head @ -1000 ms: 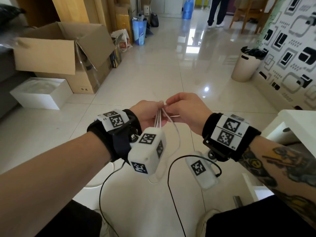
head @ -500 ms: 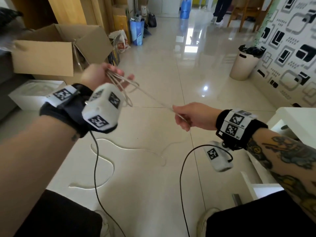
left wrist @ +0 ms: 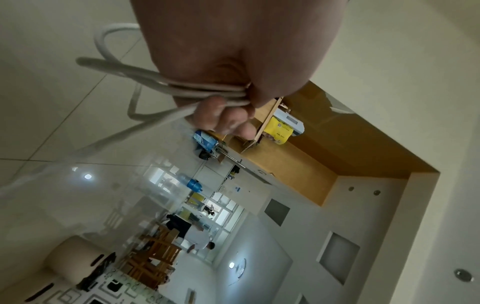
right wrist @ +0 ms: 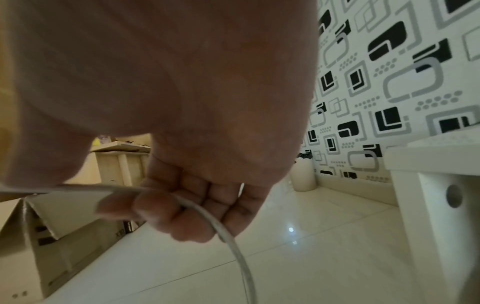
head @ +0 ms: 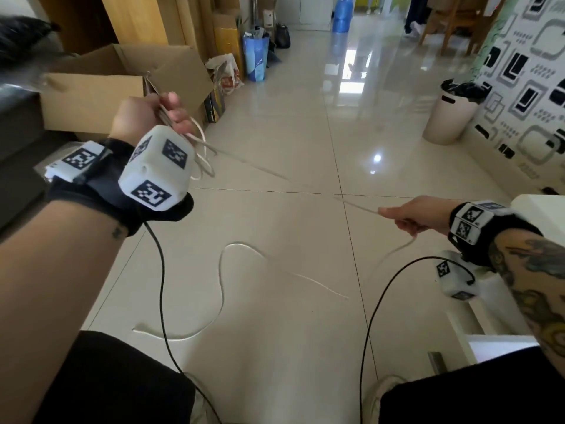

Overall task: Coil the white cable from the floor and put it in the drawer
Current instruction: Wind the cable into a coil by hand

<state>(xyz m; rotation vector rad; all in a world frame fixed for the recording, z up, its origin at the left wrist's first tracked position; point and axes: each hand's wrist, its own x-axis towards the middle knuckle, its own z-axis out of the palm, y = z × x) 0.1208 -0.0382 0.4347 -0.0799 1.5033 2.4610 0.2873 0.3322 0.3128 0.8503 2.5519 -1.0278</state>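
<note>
Fingers (left wrist: 223, 117) of both hands around taut white cable (head: 244, 162)

Left hand (head: 146, 113), raised before the cardboard box (head: 101, 90), grips several loops of white cable (head: 221, 283); right hand (head: 419, 214) pinches the taut span; slack lies on the floor tiles (head: 275, 347).

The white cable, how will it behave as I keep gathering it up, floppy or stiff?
Probably floppy: the white cable snakes loosely over the floor. Likely light, since the right hand pinches it easily. Loops in the left hand may spring apart.
</note>
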